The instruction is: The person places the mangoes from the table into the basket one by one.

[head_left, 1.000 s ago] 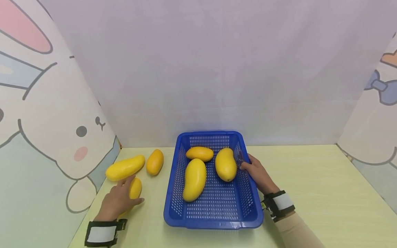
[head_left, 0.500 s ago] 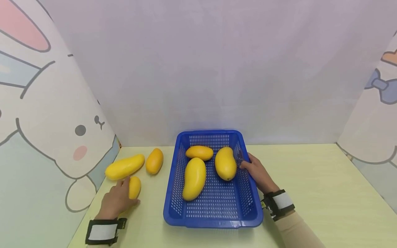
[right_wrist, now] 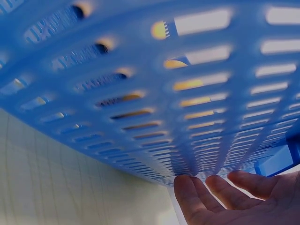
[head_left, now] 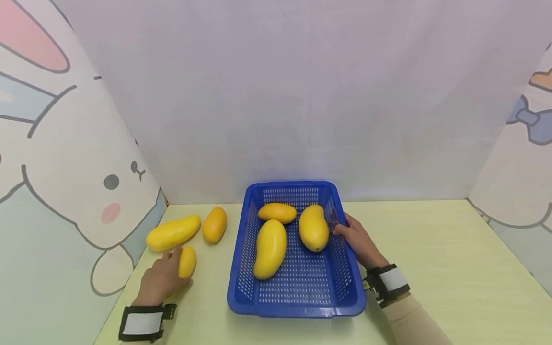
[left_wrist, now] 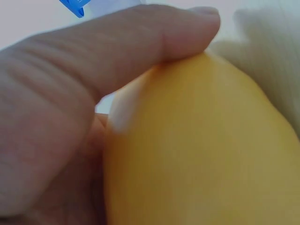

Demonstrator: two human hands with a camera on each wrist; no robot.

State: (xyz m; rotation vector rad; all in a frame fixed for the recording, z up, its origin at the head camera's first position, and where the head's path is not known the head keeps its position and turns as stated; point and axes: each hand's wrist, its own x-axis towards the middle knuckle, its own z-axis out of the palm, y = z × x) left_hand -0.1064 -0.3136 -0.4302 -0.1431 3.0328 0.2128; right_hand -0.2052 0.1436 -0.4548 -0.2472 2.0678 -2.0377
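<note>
At the table's left, my left hand [head_left: 159, 281] grips a yellow mango [head_left: 187, 262] from above; in the left wrist view the thumb [left_wrist: 140, 37] curves over one end of the mango [left_wrist: 197, 140]. My right hand [head_left: 361, 245] holds the right rim of a blue plastic basket [head_left: 297, 312], thumb over the inside, fingers against the outer slotted wall [right_wrist: 140, 84]. Inside the basket lie a small orange-yellow mango [head_left: 277, 213], a long yellow mango [head_left: 270, 250] and another large mango [head_left: 314, 228]. The left palm and fingertips are mostly hidden in the head view.
A long yellow mango [head_left: 173, 233] and a smaller orange mango [head_left: 214, 224] lie on the pale yellow table [head_left: 435, 268] beyond my left hand. A white wall [head_left: 302, 96] closes off the back; printed cartoon panels [head_left: 64, 201] stand at the sides.
My left thumb has drawn in against the mango, and the fingers have settled around it. The mango has barely shifted. The right hand and basket stay in place.
</note>
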